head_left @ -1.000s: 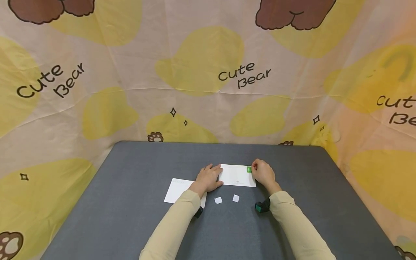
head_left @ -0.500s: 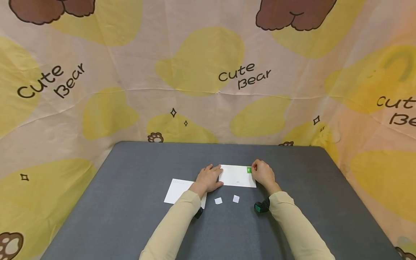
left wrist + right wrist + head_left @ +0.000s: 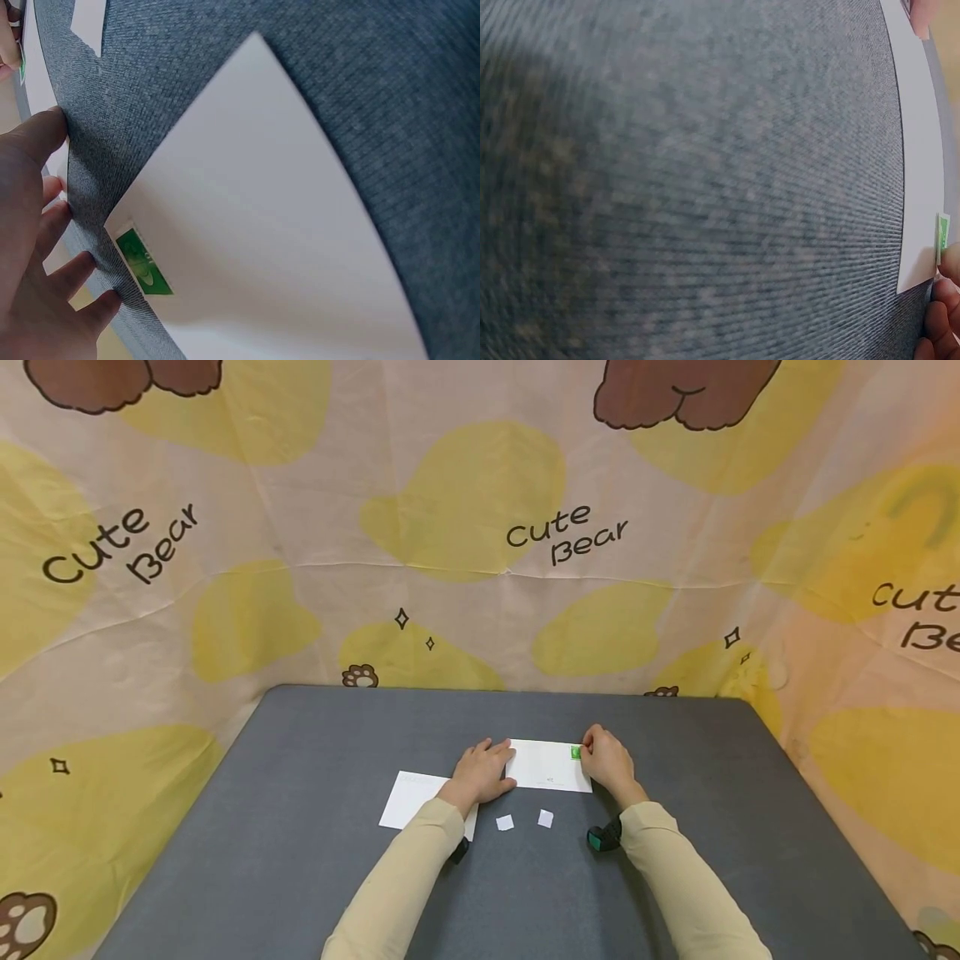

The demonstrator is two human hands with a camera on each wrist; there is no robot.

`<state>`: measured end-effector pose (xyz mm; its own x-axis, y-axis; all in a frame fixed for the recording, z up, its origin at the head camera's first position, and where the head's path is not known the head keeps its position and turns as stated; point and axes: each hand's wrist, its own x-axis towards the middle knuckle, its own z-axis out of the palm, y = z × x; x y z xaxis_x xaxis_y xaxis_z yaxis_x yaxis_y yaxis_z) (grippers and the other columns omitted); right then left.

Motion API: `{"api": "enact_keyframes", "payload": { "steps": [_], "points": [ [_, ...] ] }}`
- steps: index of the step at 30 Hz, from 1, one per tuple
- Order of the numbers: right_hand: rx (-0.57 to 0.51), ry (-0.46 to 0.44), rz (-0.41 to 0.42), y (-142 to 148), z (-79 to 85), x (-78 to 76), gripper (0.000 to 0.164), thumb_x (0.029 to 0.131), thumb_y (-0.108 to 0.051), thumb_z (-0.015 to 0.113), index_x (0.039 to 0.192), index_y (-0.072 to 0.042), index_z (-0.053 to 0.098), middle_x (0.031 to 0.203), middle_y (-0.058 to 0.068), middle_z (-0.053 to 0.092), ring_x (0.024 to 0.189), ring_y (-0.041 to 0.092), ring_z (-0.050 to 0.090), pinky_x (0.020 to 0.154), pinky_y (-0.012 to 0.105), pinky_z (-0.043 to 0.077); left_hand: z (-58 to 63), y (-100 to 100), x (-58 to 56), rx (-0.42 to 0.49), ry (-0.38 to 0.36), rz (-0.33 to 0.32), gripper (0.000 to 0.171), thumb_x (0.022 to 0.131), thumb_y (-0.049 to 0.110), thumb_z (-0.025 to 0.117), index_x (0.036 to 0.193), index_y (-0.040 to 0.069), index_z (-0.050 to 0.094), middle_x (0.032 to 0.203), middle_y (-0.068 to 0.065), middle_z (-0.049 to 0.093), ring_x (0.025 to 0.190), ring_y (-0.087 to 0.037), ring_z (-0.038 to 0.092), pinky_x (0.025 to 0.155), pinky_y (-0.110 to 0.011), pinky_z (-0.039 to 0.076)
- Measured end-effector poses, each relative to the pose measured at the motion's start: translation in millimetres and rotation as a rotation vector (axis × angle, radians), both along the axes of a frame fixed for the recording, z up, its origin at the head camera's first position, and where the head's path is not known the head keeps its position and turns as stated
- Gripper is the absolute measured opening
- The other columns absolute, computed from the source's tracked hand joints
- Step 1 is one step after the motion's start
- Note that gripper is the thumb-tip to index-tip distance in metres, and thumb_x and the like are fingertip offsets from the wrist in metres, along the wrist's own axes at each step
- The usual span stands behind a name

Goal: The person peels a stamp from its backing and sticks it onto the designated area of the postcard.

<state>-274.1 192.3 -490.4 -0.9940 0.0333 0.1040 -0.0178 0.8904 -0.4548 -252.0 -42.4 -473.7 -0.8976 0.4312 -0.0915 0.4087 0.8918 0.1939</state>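
Observation:
A white envelope point(image 3: 542, 767) lies flat on the table. My left hand point(image 3: 481, 773) rests on its left end, fingers spread. At its upper right corner my right hand point(image 3: 609, 762) pinches a small green stamp point(image 3: 576, 752) between thumb and fingertips; the right wrist view shows this stamp point(image 3: 943, 232) tilted against the envelope surface. Whether it sticks there cannot be told. Partly under my left forearm lies a second white envelope point(image 3: 411, 799). The left wrist view shows a green stamp point(image 3: 145, 262) on that envelope's corner.
Two small white paper squares, one on the left point(image 3: 505, 822) and one on the right point(image 3: 546, 818), lie nearer to me on the grey table point(image 3: 315, 852). A patterned cloth point(image 3: 450, 510) hangs behind the table's far edge.

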Motion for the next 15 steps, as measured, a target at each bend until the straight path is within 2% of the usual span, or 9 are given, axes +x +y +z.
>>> {"api": "enact_keyframes", "payload": {
  "steps": [3,10,15],
  "points": [
    [-0.019,0.000,0.002,1.7,-0.7,-0.2,0.012,0.086,-0.013,0.057,0.093,-0.005,0.053,0.076,0.007,0.051,0.065,0.021,0.049,0.054,0.032,0.037,-0.2,0.6,-0.4,-0.005,0.005,-0.004,0.056,0.087,0.040,0.060,0.136,0.016,0.046,0.146,0.002,0.036,0.135,-0.029,0.030,0.107,-0.047,0.028],
    [-0.126,-0.012,0.063,12.0,3.7,1.3,0.016,0.090,-0.012,0.051,0.102,-0.002,0.054,0.077,0.008,0.052,0.063,0.020,0.047,0.055,0.030,0.035,0.3,0.8,0.2,-0.002,0.009,-0.006,0.056,0.087,0.040,0.060,0.136,0.016,0.046,0.146,0.001,0.037,0.135,-0.029,0.031,0.106,-0.047,0.028],
    [-0.133,-0.014,0.123,15.5,7.8,3.8,0.018,0.091,-0.014,0.050,0.104,-0.003,0.057,0.085,0.009,0.058,0.069,0.020,0.049,0.061,0.032,0.038,1.0,-0.1,1.2,0.003,0.010,-0.001,0.056,0.087,0.039,0.060,0.136,0.016,0.046,0.146,0.001,0.037,0.135,-0.029,0.031,0.106,-0.047,0.028]
  ]
}}
